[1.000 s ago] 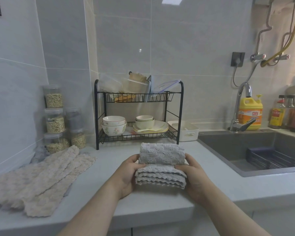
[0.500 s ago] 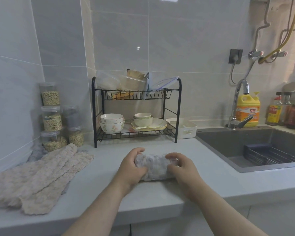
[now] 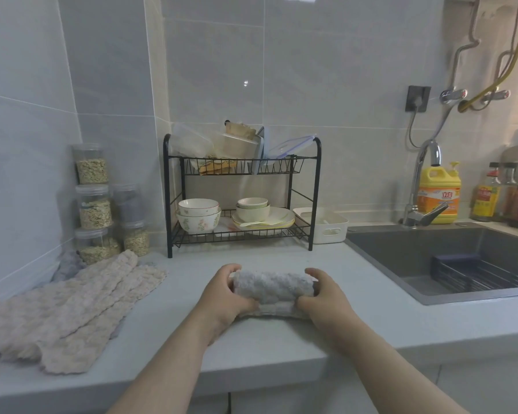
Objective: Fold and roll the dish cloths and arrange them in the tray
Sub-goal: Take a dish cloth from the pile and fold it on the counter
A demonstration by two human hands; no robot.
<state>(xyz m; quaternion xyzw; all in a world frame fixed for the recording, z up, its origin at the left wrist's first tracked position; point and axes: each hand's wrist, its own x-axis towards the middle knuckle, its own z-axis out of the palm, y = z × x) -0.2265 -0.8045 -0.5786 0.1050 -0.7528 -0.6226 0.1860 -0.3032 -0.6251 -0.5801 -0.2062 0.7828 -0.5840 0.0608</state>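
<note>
From the head camera, a grey dish cloth (image 3: pixel 273 286) lies rolled up on the table (image 3: pixel 251 342), near the front edge and in the middle of the scene. The left hand (image 3: pixel 223 297) grips the roll's left end and the right hand (image 3: pixel 326 298) grips its right end. On both hands the fingers (image 3: pixel 231 269) curl over the far side of the roll while the thumbs press its near side.

To the left, beige dish cloths (image 3: pixel 72 309) lie spread flat on the table, overlapping one another. A bluish edge shows under them, perhaps another cloth.

The white tray (image 3: pixel 326 230) stands at the far side of the table, between the black dish rack (image 3: pixel 241 201) and the sink (image 3: pixel 416 258), well apart from the roll. What it holds is hard to make out.

Jars of grain (image 3: pixel 93 201) are stacked in the far left corner. A yellow soap bottle (image 3: pixel 440 194) stands behind the tap (image 3: pixel 422 186).
</note>
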